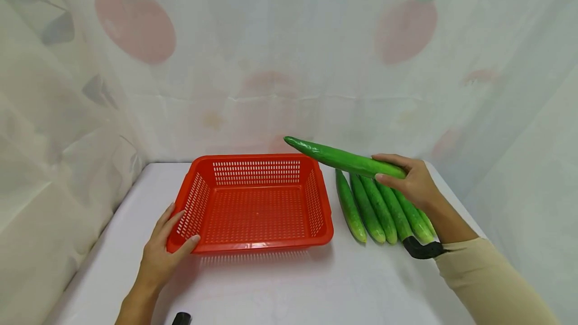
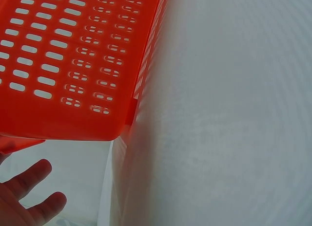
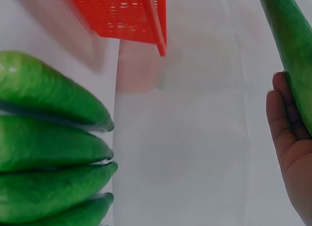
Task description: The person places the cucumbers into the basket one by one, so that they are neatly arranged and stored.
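A long green cucumber (image 1: 334, 158) is in the grasp of my right hand (image 1: 408, 182), gripped near its paler end. It is raised above the table, its dark tip pointing left over the right rim of the red plastic basket (image 1: 250, 246). In the right wrist view the fingers of the right hand (image 3: 290, 138) lie along the cucumber (image 3: 292, 50). My left hand (image 1: 158, 255) rests at the basket's front left corner, with thumb and a finger on the rim. Two straight, spread fingers (image 2: 31, 177) show below the basket wall in the left wrist view. No cucumber is visible inside the basket.
Several cucumbers (image 1: 374, 209) lie side by side on the white table (image 1: 271, 290), right of the basket and below my right hand. Pale printed curtains (image 1: 271, 64) hang behind and on both sides. A black object (image 1: 182, 318) shows at the bottom edge.
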### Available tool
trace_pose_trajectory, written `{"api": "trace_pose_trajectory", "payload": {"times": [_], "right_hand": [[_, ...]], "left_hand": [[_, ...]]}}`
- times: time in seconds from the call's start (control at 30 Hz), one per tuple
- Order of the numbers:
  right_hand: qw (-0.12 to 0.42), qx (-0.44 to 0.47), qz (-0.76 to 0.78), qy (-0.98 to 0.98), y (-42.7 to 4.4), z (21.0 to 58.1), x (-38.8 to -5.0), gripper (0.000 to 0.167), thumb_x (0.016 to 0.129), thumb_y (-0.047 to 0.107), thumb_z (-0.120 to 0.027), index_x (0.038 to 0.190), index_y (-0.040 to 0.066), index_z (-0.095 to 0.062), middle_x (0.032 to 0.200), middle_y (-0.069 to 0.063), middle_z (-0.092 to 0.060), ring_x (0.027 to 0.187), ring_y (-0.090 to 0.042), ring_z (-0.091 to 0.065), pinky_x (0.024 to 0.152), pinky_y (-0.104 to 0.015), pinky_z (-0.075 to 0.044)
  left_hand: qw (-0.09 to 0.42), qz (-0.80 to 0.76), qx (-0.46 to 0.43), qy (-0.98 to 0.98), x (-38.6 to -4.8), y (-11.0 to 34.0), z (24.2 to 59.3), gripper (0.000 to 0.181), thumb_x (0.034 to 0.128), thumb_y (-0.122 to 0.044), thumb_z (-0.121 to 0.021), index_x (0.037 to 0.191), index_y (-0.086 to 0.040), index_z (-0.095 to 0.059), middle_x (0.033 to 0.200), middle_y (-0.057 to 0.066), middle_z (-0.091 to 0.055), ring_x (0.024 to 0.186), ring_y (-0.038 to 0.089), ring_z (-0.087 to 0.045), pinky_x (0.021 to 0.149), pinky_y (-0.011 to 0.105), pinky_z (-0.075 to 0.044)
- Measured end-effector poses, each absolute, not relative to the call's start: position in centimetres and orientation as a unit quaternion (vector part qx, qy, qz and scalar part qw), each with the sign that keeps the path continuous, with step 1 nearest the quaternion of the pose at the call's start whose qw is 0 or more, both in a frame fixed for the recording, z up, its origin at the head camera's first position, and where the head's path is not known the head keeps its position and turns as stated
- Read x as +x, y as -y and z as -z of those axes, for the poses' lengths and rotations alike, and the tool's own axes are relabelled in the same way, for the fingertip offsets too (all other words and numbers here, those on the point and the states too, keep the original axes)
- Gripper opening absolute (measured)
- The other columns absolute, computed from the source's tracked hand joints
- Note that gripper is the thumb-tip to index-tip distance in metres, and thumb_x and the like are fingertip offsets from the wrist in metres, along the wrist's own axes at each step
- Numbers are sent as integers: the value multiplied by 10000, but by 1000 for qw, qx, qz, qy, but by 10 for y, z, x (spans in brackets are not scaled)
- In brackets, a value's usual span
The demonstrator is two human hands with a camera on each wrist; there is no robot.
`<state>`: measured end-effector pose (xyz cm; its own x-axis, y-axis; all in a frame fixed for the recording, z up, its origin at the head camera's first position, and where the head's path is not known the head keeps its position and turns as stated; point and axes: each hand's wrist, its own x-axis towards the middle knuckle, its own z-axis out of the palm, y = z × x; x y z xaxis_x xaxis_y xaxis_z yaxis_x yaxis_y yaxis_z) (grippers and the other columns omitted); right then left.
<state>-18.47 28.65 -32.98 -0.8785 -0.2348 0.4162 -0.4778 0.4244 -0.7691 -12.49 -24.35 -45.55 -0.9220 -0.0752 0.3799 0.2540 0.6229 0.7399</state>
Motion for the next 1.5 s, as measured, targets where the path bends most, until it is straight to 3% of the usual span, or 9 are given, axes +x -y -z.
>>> {"api": "trace_pose_trajectory", "payload": {"times": [0.4,0.77,1.1,1.5], "right_hand": [[85,229,-518,820,-263,328,-203,412,873,51,-712,1272,9,-618,1168,-125,-616,804,-209,-594,640,-285,-516],[57,231,-514,824,-242,329,-215,403,876,119,-725,1269,93,-643,1215,-94,-614,850,-250,-589,690,-301,-505],[36,238,-529,814,-213,332,-232,401,872,122,-722,1260,60,-643,1151,-122,-612,834,-275,-548,659,-316,-485],[-21,233,-558,796,-174,326,-238,425,871,13,-691,1284,-24,-597,1261,-170,-570,890,-274,-580,743,-353,-503]], "left_hand": [[192,434,-54,878,-125,245,458,666,819,-198,-783,1410,-87,-495,1549,-31,-269,1362,151,-293,891,41,-287],[193,438,-56,876,-126,245,460,667,815,-189,-786,1408,-93,-498,1548,-30,-272,1367,132,-279,905,47,-277],[199,444,-61,871,-125,244,459,666,804,-156,-792,1399,-75,-505,1544,11,-285,1365,117,-279,918,51,-276],[207,444,-64,870,-127,242,460,665,791,-156,-802,1388,-78,-519,1536,1,-302,1346,60,-282,925,58,-271]]}}
